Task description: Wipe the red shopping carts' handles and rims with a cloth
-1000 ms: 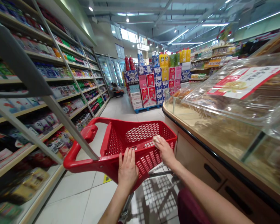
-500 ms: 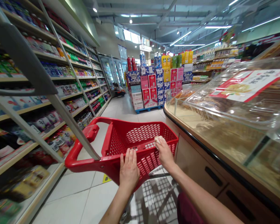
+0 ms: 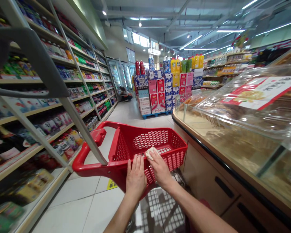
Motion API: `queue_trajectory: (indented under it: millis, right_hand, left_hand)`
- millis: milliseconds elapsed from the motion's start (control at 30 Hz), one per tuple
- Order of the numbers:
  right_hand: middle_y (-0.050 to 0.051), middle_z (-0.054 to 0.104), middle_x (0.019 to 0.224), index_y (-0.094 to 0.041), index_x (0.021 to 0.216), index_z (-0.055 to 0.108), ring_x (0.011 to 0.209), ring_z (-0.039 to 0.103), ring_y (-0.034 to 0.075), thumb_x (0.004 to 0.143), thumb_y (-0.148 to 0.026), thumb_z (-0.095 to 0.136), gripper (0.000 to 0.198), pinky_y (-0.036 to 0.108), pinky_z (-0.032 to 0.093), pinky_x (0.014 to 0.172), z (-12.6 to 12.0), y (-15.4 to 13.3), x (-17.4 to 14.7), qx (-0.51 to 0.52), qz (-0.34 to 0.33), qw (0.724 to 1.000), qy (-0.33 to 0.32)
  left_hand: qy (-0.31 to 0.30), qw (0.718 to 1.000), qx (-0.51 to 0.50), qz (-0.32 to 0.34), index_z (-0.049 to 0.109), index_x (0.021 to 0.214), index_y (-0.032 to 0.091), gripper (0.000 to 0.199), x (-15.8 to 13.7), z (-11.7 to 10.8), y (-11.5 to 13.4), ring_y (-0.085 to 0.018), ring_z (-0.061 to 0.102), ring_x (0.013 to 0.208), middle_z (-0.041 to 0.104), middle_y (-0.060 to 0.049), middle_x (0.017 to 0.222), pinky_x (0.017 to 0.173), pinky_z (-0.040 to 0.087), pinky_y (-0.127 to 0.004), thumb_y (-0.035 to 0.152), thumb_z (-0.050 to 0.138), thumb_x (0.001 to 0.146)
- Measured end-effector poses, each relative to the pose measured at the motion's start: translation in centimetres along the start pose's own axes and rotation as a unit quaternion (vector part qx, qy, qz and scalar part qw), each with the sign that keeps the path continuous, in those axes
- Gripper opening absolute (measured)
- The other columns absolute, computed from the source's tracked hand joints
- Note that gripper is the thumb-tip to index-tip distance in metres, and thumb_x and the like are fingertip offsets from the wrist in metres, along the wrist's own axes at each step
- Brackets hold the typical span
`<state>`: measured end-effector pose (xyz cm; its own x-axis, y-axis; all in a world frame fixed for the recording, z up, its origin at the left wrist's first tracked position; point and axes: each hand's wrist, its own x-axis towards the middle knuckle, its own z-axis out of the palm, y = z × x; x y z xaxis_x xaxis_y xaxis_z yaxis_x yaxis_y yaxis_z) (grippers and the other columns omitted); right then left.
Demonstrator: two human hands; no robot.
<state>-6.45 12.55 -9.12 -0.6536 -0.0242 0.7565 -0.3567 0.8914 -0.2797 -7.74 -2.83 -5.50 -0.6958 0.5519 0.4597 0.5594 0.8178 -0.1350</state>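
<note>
A red plastic shopping cart basket (image 3: 169, 142) with slotted walls stands in front of me. My left hand (image 3: 135, 176) lies flat against its near side, fingers stretched up with the tips at the rim. Close beside it, my right hand (image 3: 158, 165) presses a crumpled white cloth (image 3: 150, 152) onto the near rim. Most of the cloth's underside is hidden by the fingers. The cart's red handle (image 3: 81, 161) is at the left. A grey metal pole frame (image 3: 80, 129) crosses over the handle side, very near the camera.
Drink shelves (image 3: 70, 81) line the left. At right is a wooden counter (image 3: 206, 171) with packaged baked goods in clear plastic boxes (image 3: 252, 94). Stacked drink cartons (image 3: 157, 97) stand on a blue pallet ahead. A person (image 3: 124, 94) crouches farther down the aisle.
My right hand has slid the cloth leftward along the near rim, closer to my left hand. My left hand stays in place on the cart. The view has shifted slightly.
</note>
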Motion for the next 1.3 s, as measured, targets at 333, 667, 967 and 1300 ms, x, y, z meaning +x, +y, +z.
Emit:
queue_trajectory:
  millis: [333,667,967,1300]
  right_hand:
    - [0.005,0.039,0.133,-0.019,0.126,0.042,0.129,0.021,0.018,0.078,-0.003,0.034,0.051,0.043,0.030,0.103,-0.3,-0.2,-0.1,0.023,0.017,1.000,0.000]
    - [0.006,0.043,0.131,-0.018,0.123,0.046,0.128,0.024,0.018,0.074,0.001,0.033,0.054,0.044,0.030,0.103,-0.2,-0.4,0.5,0.032,0.041,0.999,0.005]
    - [0.010,0.049,0.125,-0.015,0.115,0.055,0.124,0.032,0.020,0.071,0.004,0.031,0.053,0.047,0.031,0.101,-0.1,0.1,1.1,0.006,0.107,0.994,0.036]
    - [0.008,0.046,0.128,-0.018,0.120,0.050,0.125,0.030,0.019,0.071,0.003,0.032,0.056,0.046,0.031,0.102,0.6,-3.1,1.6,0.041,0.081,0.995,0.037]
  left_hand:
    - [0.011,1.000,-0.010,-0.001,0.039,0.126,0.008,0.058,0.0,-0.2,0.2,-0.023,0.027,0.127,0.040,-0.008,0.133,0.107,0.015,-0.043,0.020,0.041,0.069]
    - [0.006,1.000,-0.001,0.001,0.040,0.125,0.009,0.057,0.0,-0.1,0.5,-0.023,0.027,0.126,0.039,-0.008,0.133,0.106,0.016,-0.044,0.022,0.042,0.070]
    - [0.028,0.997,0.038,-0.054,0.050,0.116,0.007,0.047,0.9,-4.6,-3.6,-0.027,0.042,0.114,0.054,-0.014,0.118,0.103,0.017,-0.049,0.018,0.042,0.070]
    - [0.030,0.999,0.020,-0.025,0.052,0.115,0.011,0.045,0.2,-3.8,-3.5,-0.024,0.046,0.109,0.057,-0.011,0.113,0.103,0.019,-0.042,0.018,0.043,0.071]
